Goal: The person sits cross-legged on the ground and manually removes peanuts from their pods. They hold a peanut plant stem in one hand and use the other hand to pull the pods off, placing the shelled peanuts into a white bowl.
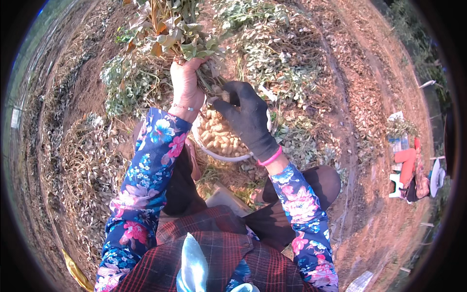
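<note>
My bare left hand (188, 82) grips a bunch of peanut plants (175, 33) by the stems, its leafy tops pointing away from me. My right hand (250, 113), in a dark glove, is at the root end of the bunch. Its thumb and fingers close around a brownish peanut pod (226, 96), partly hidden by the glove. Right below both hands stands a white-rimmed bucket (222, 157) holding many loose peanuts (220, 138). The gloved hand covers part of the bucket's right side.
Pulled peanut plants (281, 62) lie in rows on the soil, with more (95, 160) to the left. A low stool (228, 200) shows between my legs. At far right a person (416, 175) sits beside a crate (397, 144). A yellow sack (76, 272) lies lower left.
</note>
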`<act>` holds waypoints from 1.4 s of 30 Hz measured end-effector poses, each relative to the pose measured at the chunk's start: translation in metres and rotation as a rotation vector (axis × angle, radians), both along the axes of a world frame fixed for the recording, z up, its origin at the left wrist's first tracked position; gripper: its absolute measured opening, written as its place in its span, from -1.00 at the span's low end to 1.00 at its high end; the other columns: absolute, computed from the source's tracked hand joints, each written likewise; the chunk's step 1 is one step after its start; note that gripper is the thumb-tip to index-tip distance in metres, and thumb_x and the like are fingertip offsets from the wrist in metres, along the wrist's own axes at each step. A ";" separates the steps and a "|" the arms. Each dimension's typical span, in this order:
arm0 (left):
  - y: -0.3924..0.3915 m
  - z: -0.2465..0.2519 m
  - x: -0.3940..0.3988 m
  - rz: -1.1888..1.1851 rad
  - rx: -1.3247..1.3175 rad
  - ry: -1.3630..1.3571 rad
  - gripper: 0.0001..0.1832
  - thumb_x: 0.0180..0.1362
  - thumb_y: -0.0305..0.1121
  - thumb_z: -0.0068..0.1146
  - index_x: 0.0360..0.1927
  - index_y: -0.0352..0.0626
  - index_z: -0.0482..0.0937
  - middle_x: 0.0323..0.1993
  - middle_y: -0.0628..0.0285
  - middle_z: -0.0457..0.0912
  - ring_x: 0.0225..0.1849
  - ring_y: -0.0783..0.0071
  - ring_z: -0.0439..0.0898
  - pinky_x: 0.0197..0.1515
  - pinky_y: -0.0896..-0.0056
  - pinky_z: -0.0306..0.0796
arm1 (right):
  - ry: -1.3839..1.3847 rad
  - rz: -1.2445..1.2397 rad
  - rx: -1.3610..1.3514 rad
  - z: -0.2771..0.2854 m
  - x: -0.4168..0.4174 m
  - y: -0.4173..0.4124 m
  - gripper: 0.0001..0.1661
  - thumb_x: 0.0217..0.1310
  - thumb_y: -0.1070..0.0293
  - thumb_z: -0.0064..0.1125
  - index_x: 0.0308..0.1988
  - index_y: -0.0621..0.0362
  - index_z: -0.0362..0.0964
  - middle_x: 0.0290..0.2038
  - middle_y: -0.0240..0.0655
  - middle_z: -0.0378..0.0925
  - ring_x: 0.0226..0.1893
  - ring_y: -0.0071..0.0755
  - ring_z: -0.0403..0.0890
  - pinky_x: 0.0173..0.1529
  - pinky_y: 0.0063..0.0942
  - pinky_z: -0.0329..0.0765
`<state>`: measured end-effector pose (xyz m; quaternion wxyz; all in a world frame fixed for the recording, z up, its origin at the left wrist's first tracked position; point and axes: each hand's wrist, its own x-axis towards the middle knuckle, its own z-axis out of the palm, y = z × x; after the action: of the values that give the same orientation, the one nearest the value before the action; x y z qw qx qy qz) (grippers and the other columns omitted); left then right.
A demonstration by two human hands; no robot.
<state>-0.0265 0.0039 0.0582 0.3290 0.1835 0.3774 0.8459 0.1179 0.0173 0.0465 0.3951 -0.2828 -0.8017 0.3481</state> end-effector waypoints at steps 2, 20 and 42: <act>0.004 -0.002 0.001 0.027 0.053 -0.045 -0.77 -0.02 -0.60 -0.05 -0.23 -0.28 0.45 -0.37 0.23 0.55 -0.43 0.46 0.53 -0.34 0.43 0.49 | 0.031 0.015 0.010 0.001 0.001 0.000 -0.62 -0.17 0.34 0.29 -0.28 0.18 0.35 -0.40 -0.21 0.45 -0.38 -0.16 0.51 -0.31 -0.33 0.42; 0.011 0.006 -0.036 0.438 0.134 -0.162 -0.78 -0.12 -0.65 0.05 -0.31 -0.29 0.48 -0.38 0.20 0.55 -0.41 0.37 0.54 -0.35 0.37 0.49 | -0.283 0.640 0.395 0.029 0.019 -0.032 -0.56 -0.10 0.41 0.12 -0.10 0.07 0.36 -0.33 -0.24 0.45 -0.31 -0.19 0.51 -0.26 -0.32 0.46; 0.005 0.002 0.020 0.000 0.063 0.013 -0.66 -0.14 -0.74 -0.05 -0.21 -0.28 0.40 -0.32 0.22 0.55 -0.32 0.47 0.53 -0.25 0.50 0.42 | -0.016 0.091 0.041 0.006 0.007 0.017 -0.61 -0.20 0.36 0.27 -0.22 0.08 0.46 -0.39 -0.23 0.43 -0.40 -0.21 0.52 -0.34 -0.40 0.45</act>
<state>-0.0062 0.0093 0.0604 0.3207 0.1993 0.3527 0.8562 0.1250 0.0340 0.0529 0.3783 -0.2409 -0.8237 0.3471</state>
